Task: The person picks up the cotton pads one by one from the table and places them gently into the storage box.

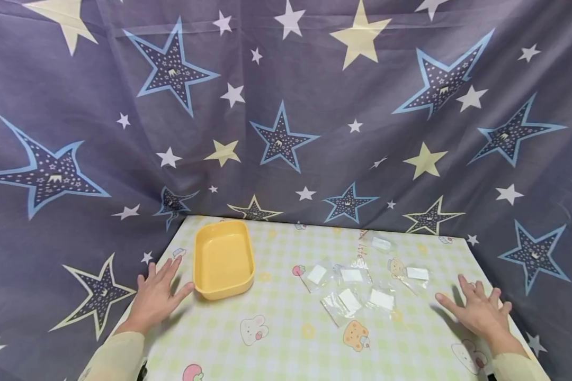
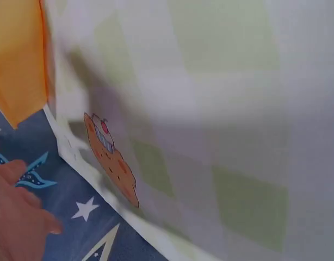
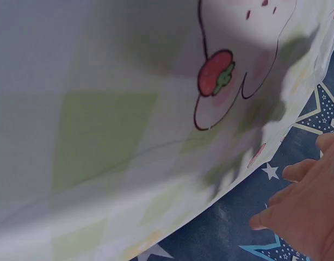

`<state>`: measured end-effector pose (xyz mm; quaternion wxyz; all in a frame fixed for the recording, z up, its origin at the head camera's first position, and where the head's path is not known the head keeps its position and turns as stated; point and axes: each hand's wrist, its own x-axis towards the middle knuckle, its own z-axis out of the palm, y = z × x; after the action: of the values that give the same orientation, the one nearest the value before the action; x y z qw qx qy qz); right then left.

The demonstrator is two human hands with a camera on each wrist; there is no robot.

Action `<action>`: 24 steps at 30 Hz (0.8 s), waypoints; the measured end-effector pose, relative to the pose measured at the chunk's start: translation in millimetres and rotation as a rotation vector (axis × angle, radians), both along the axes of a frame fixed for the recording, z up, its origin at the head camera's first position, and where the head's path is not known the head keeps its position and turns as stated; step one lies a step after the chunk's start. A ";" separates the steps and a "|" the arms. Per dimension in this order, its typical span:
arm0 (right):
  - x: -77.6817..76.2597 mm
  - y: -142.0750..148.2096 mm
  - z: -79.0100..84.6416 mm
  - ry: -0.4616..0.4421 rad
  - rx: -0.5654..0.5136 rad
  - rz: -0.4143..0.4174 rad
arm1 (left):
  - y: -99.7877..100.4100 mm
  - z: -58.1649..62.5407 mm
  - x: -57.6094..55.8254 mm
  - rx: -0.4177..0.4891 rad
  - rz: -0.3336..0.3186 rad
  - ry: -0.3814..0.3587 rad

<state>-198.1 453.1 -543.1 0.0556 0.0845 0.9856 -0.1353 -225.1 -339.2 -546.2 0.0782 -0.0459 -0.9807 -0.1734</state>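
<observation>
My left hand hovers over the table's left edge with its fingers spread, the thumb pointing toward a yellow rectangular tub. In the left wrist view the tub fills the upper left corner, and part of the hand shows below it. On the right side, my right hand is also spread and holds nothing. Nearest to it is a clear plastic packet with a white label. Several similar packets lie in a loose group to its left. The right wrist view shows the hand beyond the table edge.
The table cover is green-and-white checked with printed cartoon animals and strawberries. A dark curtain with stars hangs directly behind the table and along both sides. One packet lies farther back, near the rear edge.
</observation>
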 end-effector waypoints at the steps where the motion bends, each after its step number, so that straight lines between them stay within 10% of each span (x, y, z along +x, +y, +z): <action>1: 0.1 -0.3 -0.6 0.001 0.004 -0.002 | 2.0 0.3 1.2 0.027 0.005 -0.016; 13: -8.0 -12.4 3.5 0.005 -0.100 -0.031 | 39.3 -4.6 8.5 0.430 0.110 -0.163; 24: -6.3 -58.8 4.5 0.123 -0.220 0.064 | 53.6 -13.4 6.8 0.461 0.135 -0.232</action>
<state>-204.3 394.3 -538.6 0.0083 0.0377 0.9686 -0.2455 -218.3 -285.6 -559.5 -0.0148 0.0589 -0.9185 -0.3908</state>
